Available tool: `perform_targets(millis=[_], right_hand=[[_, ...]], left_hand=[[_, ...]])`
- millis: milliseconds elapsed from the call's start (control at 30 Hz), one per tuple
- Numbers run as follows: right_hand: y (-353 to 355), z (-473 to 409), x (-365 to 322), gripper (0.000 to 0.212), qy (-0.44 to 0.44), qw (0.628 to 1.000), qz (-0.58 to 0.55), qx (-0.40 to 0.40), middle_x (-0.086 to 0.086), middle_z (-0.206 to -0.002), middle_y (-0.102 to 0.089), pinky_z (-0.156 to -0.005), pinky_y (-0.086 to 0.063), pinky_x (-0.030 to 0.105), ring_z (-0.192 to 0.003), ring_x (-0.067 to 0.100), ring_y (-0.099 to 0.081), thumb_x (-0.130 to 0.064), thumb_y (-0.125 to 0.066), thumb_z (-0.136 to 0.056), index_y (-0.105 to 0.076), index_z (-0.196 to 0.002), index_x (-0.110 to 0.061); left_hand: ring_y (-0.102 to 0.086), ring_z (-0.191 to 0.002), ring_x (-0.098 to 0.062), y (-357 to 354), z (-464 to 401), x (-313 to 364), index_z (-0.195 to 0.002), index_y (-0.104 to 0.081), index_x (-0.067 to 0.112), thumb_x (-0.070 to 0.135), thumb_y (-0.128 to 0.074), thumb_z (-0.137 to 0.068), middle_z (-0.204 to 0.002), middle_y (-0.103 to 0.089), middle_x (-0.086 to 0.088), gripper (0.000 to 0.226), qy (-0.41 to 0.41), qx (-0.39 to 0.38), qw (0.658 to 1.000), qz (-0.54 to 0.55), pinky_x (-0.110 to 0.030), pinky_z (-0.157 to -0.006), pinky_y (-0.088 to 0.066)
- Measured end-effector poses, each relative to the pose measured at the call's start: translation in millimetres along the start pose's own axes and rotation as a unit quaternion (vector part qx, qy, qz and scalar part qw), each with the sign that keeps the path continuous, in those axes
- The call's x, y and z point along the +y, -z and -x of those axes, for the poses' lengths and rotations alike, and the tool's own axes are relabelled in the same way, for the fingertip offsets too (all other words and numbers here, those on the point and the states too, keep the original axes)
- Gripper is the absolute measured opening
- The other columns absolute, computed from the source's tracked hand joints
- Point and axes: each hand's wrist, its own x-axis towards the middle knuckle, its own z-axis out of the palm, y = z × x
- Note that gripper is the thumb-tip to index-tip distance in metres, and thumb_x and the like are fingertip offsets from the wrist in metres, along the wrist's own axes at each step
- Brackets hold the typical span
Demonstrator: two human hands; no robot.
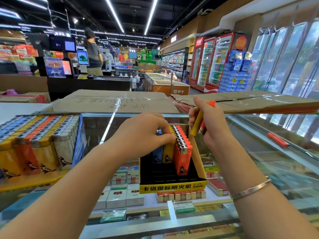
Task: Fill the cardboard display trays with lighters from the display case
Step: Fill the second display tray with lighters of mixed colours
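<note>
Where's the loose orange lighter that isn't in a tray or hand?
The loose orange lighter lies on the glass counter at the right of the head view, right of the right hand.

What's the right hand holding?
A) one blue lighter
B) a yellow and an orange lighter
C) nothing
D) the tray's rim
B: the right hand grips a yellow lighter and an orange lighter together above the cardboard tray, clear of it.
</note>
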Motion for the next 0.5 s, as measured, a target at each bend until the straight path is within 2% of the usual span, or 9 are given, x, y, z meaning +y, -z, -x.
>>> perform_targets(millis=[67, 133, 200, 300, 400, 500], right_hand=[[0.2, -0.4, -2.7, 0.029, -0.029, 0.999, -0.026, -0.015, 0.002, -0.059, -0.060, -0.052, -0.045, 0.025, -0.049, 0.011, -0.054, -0.037, -0.053, -0.093, -0.054, -0.089, -0.008], [1.0, -0.7, -5.2, 0.033, -0.042, 0.998, -0.031, -0.030, 0.001, -0.060, -0.063, -0.053, -0.045, 0.025, -0.051, 0.009, -0.056, -0.039, -0.047, -0.095, -0.057, -0.083, -0.009], [1.9, -0.2, -6.7, 0.037, -0.044, 0.998, -0.026, -0.039, 0.001, -0.063, -0.063, -0.055, -0.044, 0.028, -0.051, 0.010, -0.055, -0.040, -0.046, -0.095, -0.059, -0.079, -0.010], [0.6, 0.8, -8.8, 0.042, -0.044, 0.997, -0.052, -0.048, 0.003, -0.064, -0.062, -0.047, -0.044, 0.024, -0.047, 0.012, -0.054, -0.040, -0.047, -0.094, -0.053, -0.104, 0.000], [-4.7, 4.9, -10.6, 0.041, -0.043, 0.989, -0.126, -0.071, 0.017, -0.078, -0.062, -0.038, -0.046, 0.022, -0.051, 0.017, -0.062, -0.034, -0.052, -0.091, -0.050, -0.109, 0.002], [-7.8, 7.6, -10.5, 0.053, -0.048, 0.982, -0.148, -0.111, 0.022, -0.084, -0.060, -0.046, -0.054, 0.027, -0.064, 0.022, -0.067, -0.035, -0.061, -0.077, -0.049, -0.113, 0.002]], left_hand=[[-0.056, -0.081, -0.002, 0.3, -1.3, 0.1, -0.075, -0.066, 0.031, 0.049, -0.056, -0.083, -0.086, -0.059, 0.015, 0.022, 0.012, -0.007, 1.000, 0.026, -0.034, -0.075, -0.050], [-0.056, -0.081, -0.002, -0.3, -2.1, -0.2, -0.077, -0.068, 0.030, 0.050, -0.053, -0.083, -0.085, -0.061, 0.014, 0.026, 0.021, -0.006, 0.998, 0.051, -0.036, -0.077, -0.050], [-0.057, -0.083, 0.001, -1.9, -2.5, -2.0, -0.080, -0.067, 0.033, 0.048, -0.054, -0.084, -0.085, -0.062, 0.017, 0.021, 0.030, 0.007, 0.996, 0.082, -0.031, -0.079, -0.050], [-0.056, -0.085, 0.009, -5.1, -3.5, -3.3, -0.096, -0.062, 0.040, 0.044, -0.058, -0.084, -0.086, -0.064, 0.020, 0.013, 0.027, 0.040, 0.989, 0.141, -0.018, -0.080, -0.046], [-0.058, -0.086, 0.006, -5.5, -2.2, 0.6, -0.105, -0.051, 0.051, 0.038, -0.066, -0.078, -0.088, -0.063, 0.018, 0.033, -0.008, 0.069, 0.979, 0.189, -0.011, -0.080, -0.046], [-0.061, -0.085, 0.003, -6.2, -0.2, 5.5, -0.105, -0.050, 0.053, 0.032, -0.070, -0.078, -0.086, -0.065, 0.016, 0.040, -0.036, 0.101, 0.974, 0.201, -0.012, -0.081, -0.047]])
